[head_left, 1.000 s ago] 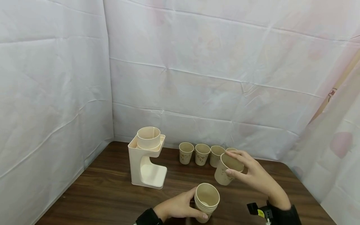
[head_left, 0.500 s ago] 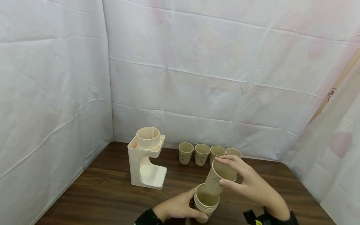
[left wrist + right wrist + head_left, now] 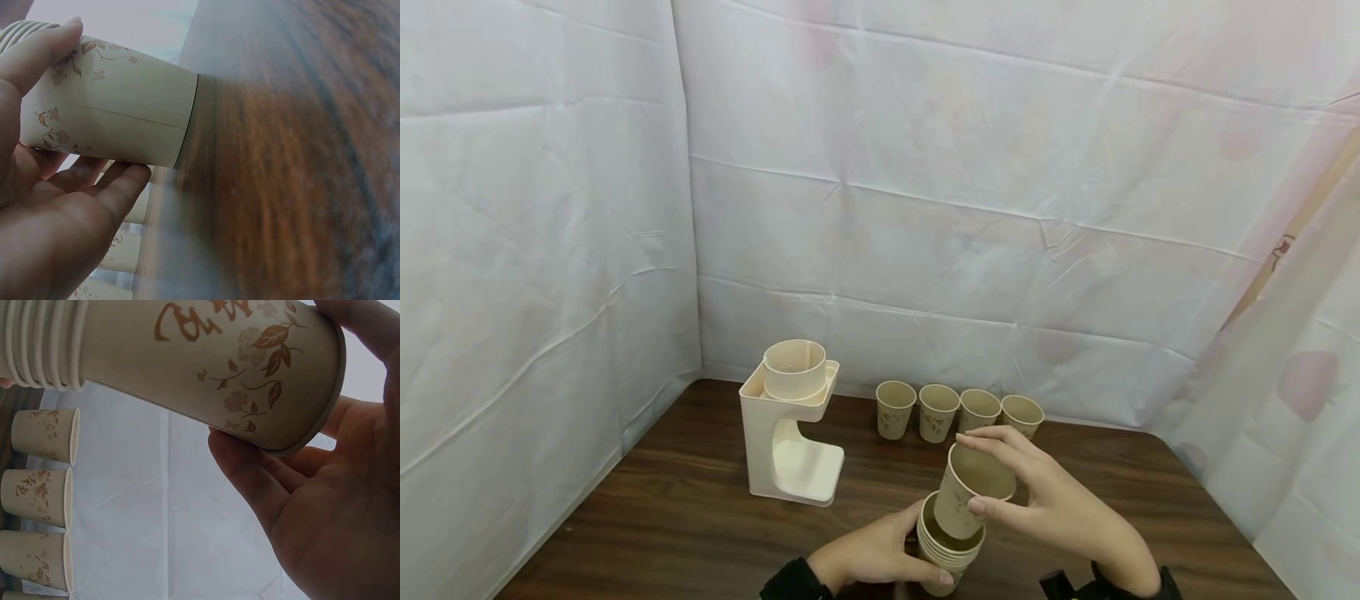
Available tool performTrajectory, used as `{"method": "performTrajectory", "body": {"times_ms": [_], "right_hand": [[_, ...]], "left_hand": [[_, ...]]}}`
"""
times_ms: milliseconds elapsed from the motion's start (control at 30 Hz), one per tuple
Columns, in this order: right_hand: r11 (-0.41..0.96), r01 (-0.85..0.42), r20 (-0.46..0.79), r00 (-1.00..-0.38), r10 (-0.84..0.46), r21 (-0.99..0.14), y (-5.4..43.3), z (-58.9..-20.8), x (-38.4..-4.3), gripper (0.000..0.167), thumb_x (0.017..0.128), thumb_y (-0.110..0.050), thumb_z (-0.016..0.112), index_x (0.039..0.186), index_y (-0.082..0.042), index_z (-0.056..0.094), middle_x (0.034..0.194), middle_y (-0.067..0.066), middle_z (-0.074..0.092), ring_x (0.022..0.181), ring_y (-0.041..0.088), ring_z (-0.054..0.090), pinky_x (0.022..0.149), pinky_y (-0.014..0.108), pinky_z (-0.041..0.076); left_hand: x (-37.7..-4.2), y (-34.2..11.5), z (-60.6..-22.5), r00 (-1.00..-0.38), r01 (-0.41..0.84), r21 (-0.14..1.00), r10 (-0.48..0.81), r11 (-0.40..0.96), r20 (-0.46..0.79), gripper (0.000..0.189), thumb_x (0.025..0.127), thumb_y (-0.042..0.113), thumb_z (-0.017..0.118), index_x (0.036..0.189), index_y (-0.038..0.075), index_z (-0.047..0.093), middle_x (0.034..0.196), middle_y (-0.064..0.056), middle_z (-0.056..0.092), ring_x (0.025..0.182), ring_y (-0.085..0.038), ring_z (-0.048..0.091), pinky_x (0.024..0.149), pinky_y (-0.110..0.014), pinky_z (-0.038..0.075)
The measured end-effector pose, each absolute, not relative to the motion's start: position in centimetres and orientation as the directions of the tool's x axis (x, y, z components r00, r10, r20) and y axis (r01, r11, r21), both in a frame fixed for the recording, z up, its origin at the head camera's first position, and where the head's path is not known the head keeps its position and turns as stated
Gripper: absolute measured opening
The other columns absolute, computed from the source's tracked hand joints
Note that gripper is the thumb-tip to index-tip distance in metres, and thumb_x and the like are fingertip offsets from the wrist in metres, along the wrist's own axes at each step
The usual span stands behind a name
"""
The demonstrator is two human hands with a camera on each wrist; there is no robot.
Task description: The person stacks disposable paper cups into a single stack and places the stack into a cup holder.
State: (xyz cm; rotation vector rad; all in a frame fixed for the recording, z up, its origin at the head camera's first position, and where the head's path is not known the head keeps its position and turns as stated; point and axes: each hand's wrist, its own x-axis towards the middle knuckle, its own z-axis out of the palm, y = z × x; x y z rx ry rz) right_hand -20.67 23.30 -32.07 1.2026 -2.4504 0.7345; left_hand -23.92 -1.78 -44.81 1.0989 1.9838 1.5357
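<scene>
My left hand [image 3: 880,550] grips a stack of nested paper cups [image 3: 934,557] near the front of the table; their rims show as several rings. In the left wrist view the lowest cup [image 3: 125,106] of that stack, printed with brown flowers, has its base at the wood, thumb on one side and fingers on the other. My right hand [image 3: 1052,500] holds a single paper cup [image 3: 957,500] by its rim between thumb and fingers. Its lower end sits inside the mouth of the stack, tilted slightly. The right wrist view shows brown lettering and flowers on this held cup [image 3: 212,369].
Several paper cups stand upright in a row along the back, the leftmost cup [image 3: 895,412] apart from the cream holder. That cream C-shaped holder [image 3: 760,442], with a round ring [image 3: 795,371] on top, stands at the left on the dark wooden table [image 3: 685,517]. White curtains [image 3: 865,208] enclose it.
My right hand has carried its cup left and down from beside the row into the top of the stack. The left hand and stack have stayed in place.
</scene>
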Motion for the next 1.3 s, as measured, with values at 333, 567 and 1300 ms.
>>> {"method": "performTrajectory", "body": {"times_ms": [333,567,1300], "right_hand": [[0.394,-0.794,0.387,-0.581,-0.716,-0.463,22.3,-33.5,-21.2,0.06,0.096,-0.029,0.072,0.149,-0.021,0.045,0.14,0.0,0.044,0.081,0.012,0.058,0.062,0.022,0.051],[0.384,-0.753,0.325,-0.602,-0.729,-0.534,21.7,-34.0,-21.3,0.06,0.096,-0.028,0.072,0.148,-0.022,0.044,0.138,0.003,0.044,0.077,0.009,0.059,0.061,0.023,0.053],[0.422,-0.779,0.244,-0.57,-0.784,-0.464,21.3,-34.6,-21.2,0.058,0.095,-0.034,0.072,0.145,-0.017,0.049,0.136,0.003,0.047,0.084,0.005,0.059,0.071,0.023,0.053]], "left_hand": [[-23.9,-1.8,-44.8,-0.611,0.332,0.94,0.776,0.073,0.156,0.072,0.09,0.024,0.078,0.149,0.027,0.036,0.129,0.014,0.058,0.119,-0.006,0.055,0.1,-0.026,0.042],[-23.7,-1.9,-44.8,-0.629,0.332,0.938,0.764,0.099,0.142,0.07,0.089,0.025,0.079,0.146,0.027,0.039,0.126,0.014,0.06,0.118,-0.005,0.055,0.099,-0.026,0.042],[-23.6,-1.9,-44.6,-0.591,0.328,0.943,0.789,0.046,0.167,0.073,0.092,0.023,0.075,0.151,0.026,0.033,0.128,0.01,0.059,0.116,-0.006,0.057,0.097,-0.025,0.045]]}}
